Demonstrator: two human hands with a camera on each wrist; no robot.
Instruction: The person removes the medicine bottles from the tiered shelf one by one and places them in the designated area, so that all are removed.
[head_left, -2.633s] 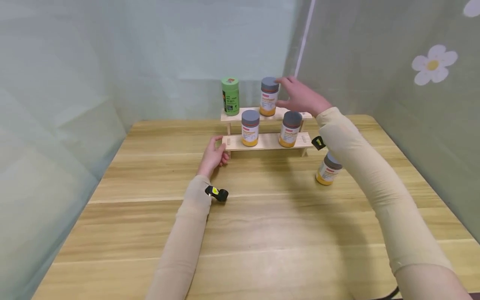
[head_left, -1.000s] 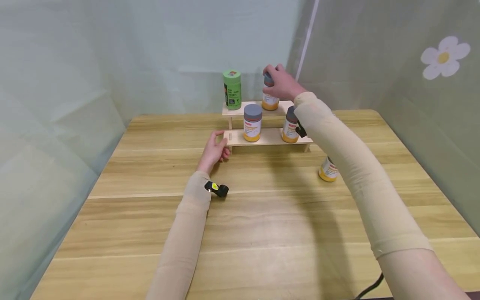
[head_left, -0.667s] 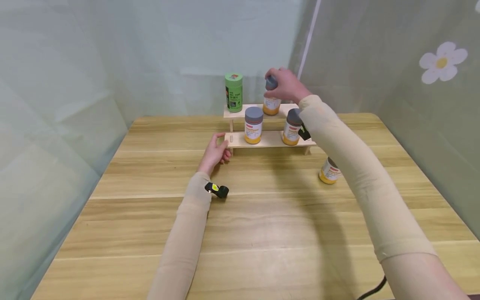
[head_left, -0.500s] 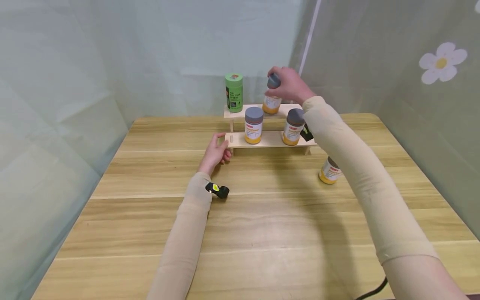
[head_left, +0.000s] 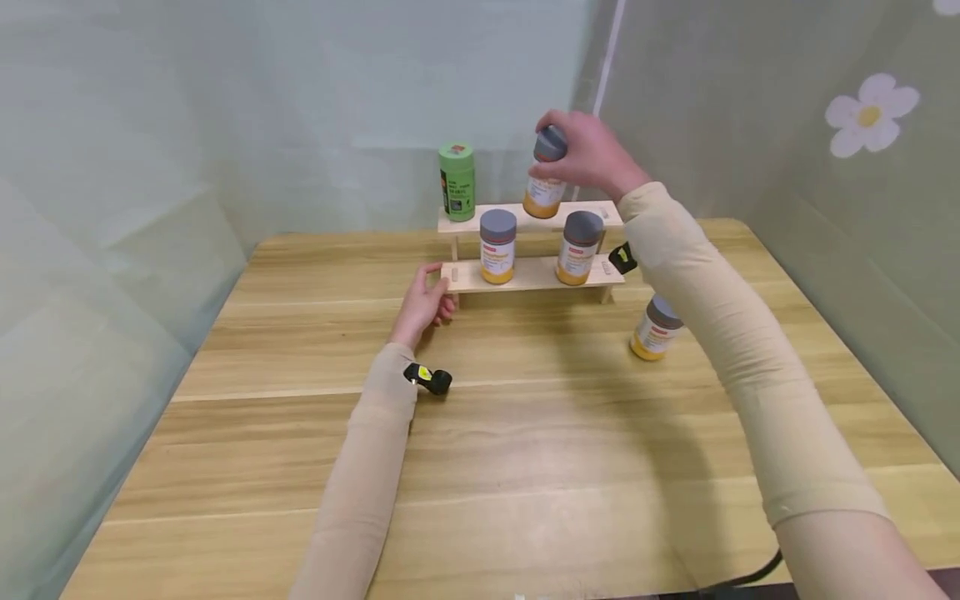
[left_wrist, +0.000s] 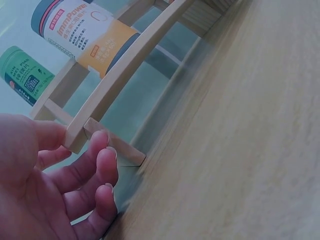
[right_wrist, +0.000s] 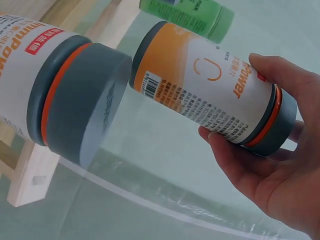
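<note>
The right hand (head_left: 592, 158) grips a grey-lidded orange-and-white bottle (head_left: 546, 175) above the two-tier wooden rack (head_left: 525, 275), beside a green canister (head_left: 457, 181). The left hand (head_left: 422, 304), fingers relaxed, touches the rack's end, and a sleeve partly hides another bottle (head_left: 654, 327).

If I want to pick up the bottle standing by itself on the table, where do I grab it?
Grab the lone bottle by its grey cap, or round the label just under it, coming from above. It stands a bit tilted on the table with open space around it, apart from the wooden rack, though the person's right forearm passes close by.
</note>
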